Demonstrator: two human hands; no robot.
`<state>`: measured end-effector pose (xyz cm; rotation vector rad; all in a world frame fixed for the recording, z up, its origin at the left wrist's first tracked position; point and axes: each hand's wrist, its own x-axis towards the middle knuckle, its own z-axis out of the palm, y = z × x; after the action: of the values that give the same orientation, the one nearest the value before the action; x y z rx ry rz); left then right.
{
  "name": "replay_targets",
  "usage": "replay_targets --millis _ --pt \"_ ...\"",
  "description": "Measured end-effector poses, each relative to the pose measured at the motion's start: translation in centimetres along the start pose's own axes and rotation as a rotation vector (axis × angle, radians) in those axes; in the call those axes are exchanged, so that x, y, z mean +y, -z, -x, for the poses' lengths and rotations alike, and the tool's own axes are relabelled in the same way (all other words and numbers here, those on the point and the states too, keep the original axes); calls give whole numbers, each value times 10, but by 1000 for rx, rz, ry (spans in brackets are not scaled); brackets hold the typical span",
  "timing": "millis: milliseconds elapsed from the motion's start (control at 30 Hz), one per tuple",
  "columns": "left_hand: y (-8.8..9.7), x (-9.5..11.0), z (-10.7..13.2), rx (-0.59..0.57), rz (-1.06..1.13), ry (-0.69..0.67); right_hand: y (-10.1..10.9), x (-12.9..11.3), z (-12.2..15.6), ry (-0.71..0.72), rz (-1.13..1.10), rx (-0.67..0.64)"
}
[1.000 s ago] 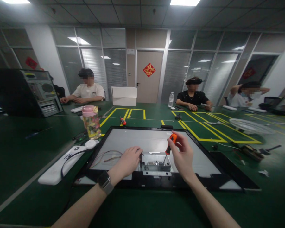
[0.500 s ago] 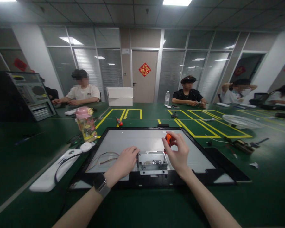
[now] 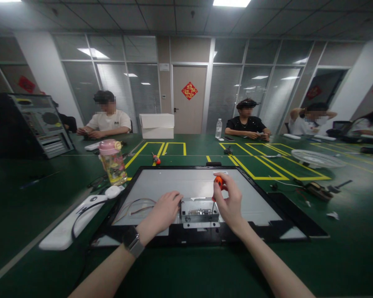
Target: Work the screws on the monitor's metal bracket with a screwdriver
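Note:
A flat panel with a black frame (image 3: 243, 239) and a pale grey back lies before me on the table. At its near middle sits a metal bracket (image 3: 192, 205) with a hinge-like mechanism inside. My left hand (image 3: 164, 210) grips the bracket's left side, fingertips at its upper left corner. Closed around the orange and black handle of a screwdriver (image 3: 218, 181) is my right hand (image 3: 232, 200). The screwdriver's shaft points down at the bracket's right end; its tip is too small to make out. Thin cables (image 3: 136, 202) lie on the panel, left of my left hand.
Left of the panel are a white power bank-like block (image 3: 70, 227) with a black cable and a pink-lidded bottle (image 3: 113, 163). A dark slab (image 3: 298, 217) lies at right, near a tool (image 3: 317, 190). An open computer case (image 3: 34, 126) stands far left. People sit across the table.
My right hand and the screwdriver have shifted slightly left, and the handle has turned and tilted a little. My left hand and the bracket stay in place.

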<state>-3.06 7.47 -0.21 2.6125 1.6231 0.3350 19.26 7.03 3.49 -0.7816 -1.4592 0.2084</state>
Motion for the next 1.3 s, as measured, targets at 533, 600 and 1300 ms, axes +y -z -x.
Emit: replay_targets --millis 533,600,1300 --pt "3 2 0 -10 -2 -8 1 -6 -16 -430 -663 -202" --pt "3 1 0 -9 -5 -8 3 -8 -18 -469 -729 -238" --pt "7 5 3 -15 -25 -3 0 -11 -12 -576 -894 -252"
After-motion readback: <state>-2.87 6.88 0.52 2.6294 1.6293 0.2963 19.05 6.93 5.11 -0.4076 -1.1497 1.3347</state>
